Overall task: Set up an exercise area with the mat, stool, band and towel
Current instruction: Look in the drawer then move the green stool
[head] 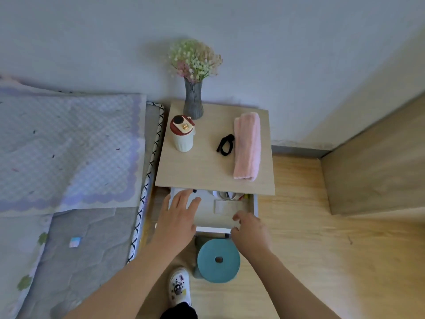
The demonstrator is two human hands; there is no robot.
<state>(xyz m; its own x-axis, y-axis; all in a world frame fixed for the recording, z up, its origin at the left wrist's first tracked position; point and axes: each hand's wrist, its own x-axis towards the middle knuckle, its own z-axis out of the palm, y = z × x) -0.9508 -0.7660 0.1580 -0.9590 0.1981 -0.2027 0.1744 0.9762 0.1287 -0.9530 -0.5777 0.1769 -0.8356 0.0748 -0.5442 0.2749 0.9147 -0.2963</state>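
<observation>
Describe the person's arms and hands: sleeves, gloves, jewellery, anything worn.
Both forearms are bare up to the frame's edge, with no sleeves in view. The left hand and right hand wear no gloves. No watch, bracelet or ring shows on either wrist or on the visible fingers.

- The towel (247,146) is pale pink and rolled into a long bundle. It lies along the right side of the nightstand (195,171) top.
- The band (225,145) is a thin black loop, bunched up, lying flat just left of the towel.
- The stool (207,261) is teal with a round seat and a centre hole. It stands upright on the floor below the open drawer (212,229).
</observation>
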